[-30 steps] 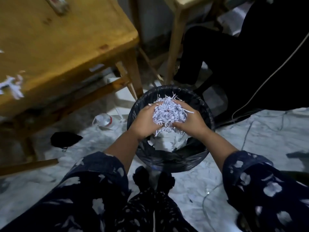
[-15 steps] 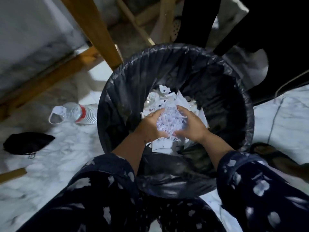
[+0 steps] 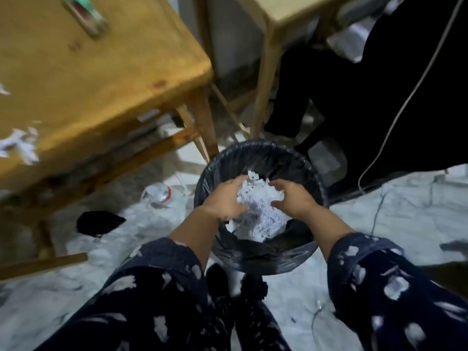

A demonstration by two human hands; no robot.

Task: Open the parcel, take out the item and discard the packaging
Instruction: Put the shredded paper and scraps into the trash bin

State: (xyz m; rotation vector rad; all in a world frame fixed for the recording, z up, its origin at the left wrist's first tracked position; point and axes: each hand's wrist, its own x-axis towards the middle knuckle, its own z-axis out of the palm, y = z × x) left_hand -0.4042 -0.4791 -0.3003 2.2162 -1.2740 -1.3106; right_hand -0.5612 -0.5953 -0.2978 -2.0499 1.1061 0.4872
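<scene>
A round bin (image 3: 255,145) lined with a black bag stands on the marble floor in front of my feet. White shredded paper packaging (image 3: 260,214) is heaped inside it. My left hand (image 3: 224,201) and my right hand (image 3: 295,198) hover over the bin on either side of the heap, fingers spread and curled toward the shreds. The fingertips touch the top of the paper, and neither hand has a closed grip on it. A few more white shreds (image 3: 17,146) lie on the wooden table (image 3: 106,79) at the left. No parcel item shows.
A crushed plastic bottle (image 3: 158,195) and a black object (image 3: 98,222) lie on the floor left of the bin. A second wooden table's leg (image 3: 266,77) rises behind it. A person in black (image 3: 379,102) sits at the right, with a white cable (image 3: 395,122) hanging down.
My head has lifted away from the bin, so the table is back in view. Both hands have parted and spread, and the bundle of shreds they pressed together now lies in the bin.
</scene>
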